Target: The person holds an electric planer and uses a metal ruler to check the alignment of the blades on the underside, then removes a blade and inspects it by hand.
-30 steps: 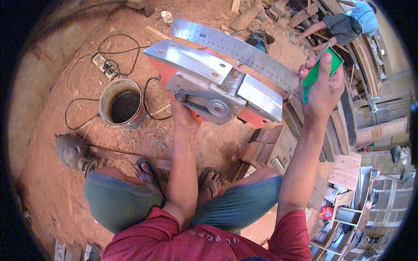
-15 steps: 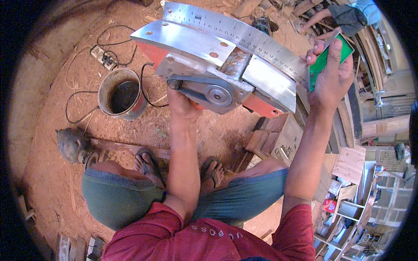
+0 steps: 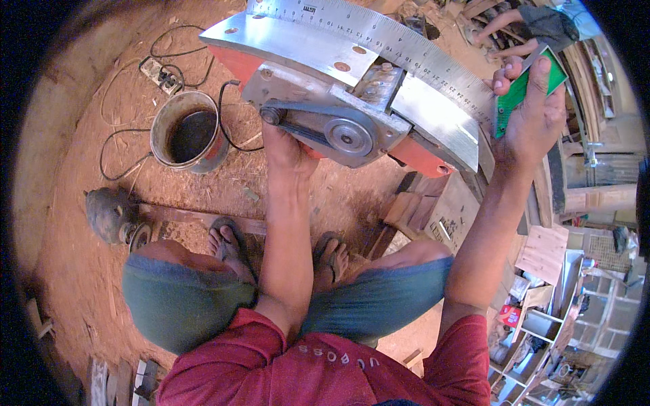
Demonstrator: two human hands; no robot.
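Observation:
An electric hand planer (image 3: 298,57) with a red body is held up in front of me, its shiny metal sole turned upward. Its drive belt (image 3: 298,128) and round pulley (image 3: 349,135) are exposed on the near side. My left hand (image 3: 288,149) is closed around the planer from below, with most of the fingers hidden behind it. My right hand (image 3: 535,122) grips the green handle (image 3: 521,95) of a try square between thumb and fingers. The square's steel ruled blade (image 3: 399,51) stands on edge along the sole; whether it touches all along, I cannot tell.
A bucket with dark contents (image 3: 193,135) stands on the dusty floor, beside a cable and a power outlet box (image 3: 160,76). A bench grinder (image 3: 112,216) sits near my left knee. Wood blocks (image 3: 420,203) lie right of my feet. Another person's arm (image 3: 497,30) shows at far right.
The planer has tilted slightly, its right end shifting right. My right hand and the try square have moved a little to the right. Both hands keep their hold.

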